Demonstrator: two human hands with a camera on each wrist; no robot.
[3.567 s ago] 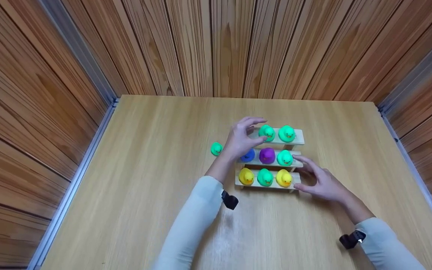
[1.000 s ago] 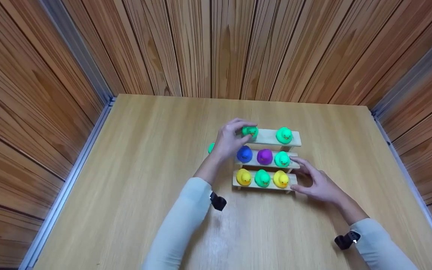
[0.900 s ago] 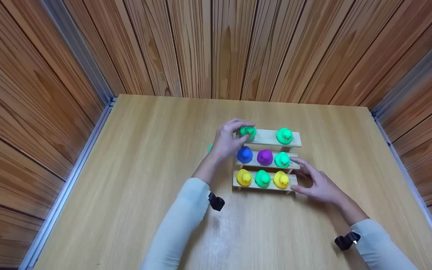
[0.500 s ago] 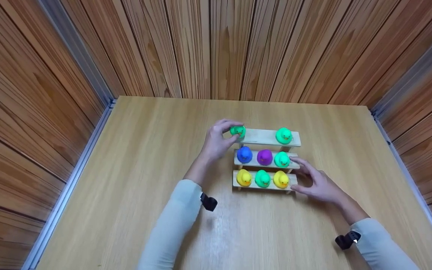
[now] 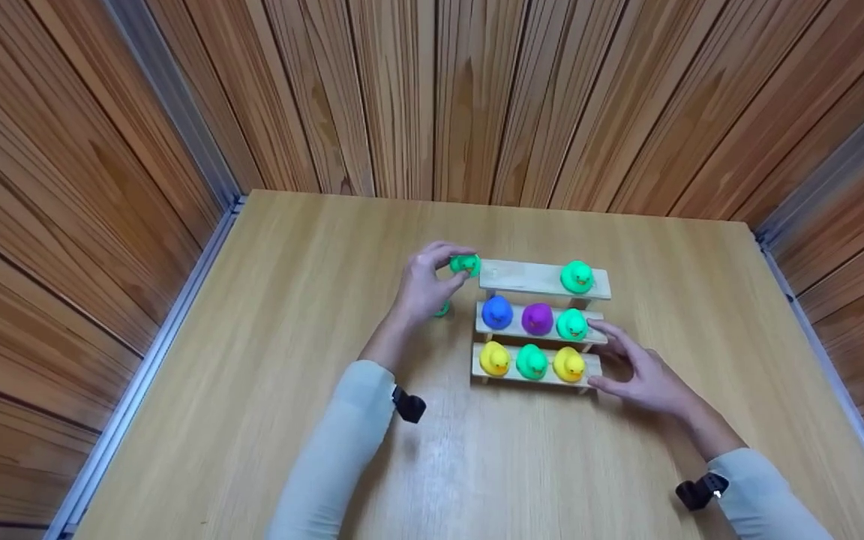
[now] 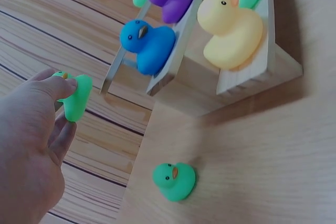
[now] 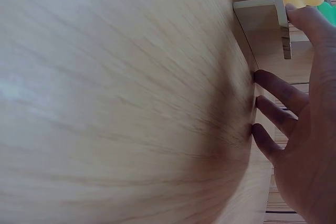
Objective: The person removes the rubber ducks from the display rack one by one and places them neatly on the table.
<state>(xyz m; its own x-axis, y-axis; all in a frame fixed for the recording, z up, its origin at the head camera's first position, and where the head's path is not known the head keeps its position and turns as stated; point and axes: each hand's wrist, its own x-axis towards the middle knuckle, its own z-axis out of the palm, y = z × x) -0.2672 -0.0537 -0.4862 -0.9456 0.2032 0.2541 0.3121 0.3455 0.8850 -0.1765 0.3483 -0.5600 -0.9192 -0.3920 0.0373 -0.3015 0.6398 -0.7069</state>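
My left hand (image 5: 422,291) pinches a green rubber duck (image 5: 466,265) between thumb and fingers, just off the left end of the top shelf (image 5: 522,276). In the left wrist view that duck (image 6: 77,98) hangs in the air, apart from the wooden tiered stand. My right hand (image 5: 648,379) is at the stand's right end, fingers spread. Its thumb touches the end of the lowest shelf (image 5: 481,369), beside a yellow duck (image 5: 569,364), and several fingertips rest on the table in the right wrist view. Another green duck (image 6: 177,182) sits on the table, partly hidden by my left hand in the head view.
One green duck (image 5: 577,277) stands at the top shelf's right. The middle shelf bears a blue duck (image 5: 497,312), a purple duck (image 5: 537,319) and a green duck (image 5: 572,325). Below are a second yellow duck (image 5: 494,358) and a green one. Wood-panelled walls (image 5: 477,97) surround the table (image 5: 267,375).
My left hand has carried the green duck leftward along the top shelf and past its left end. The right hand has stayed at the stand's right end.
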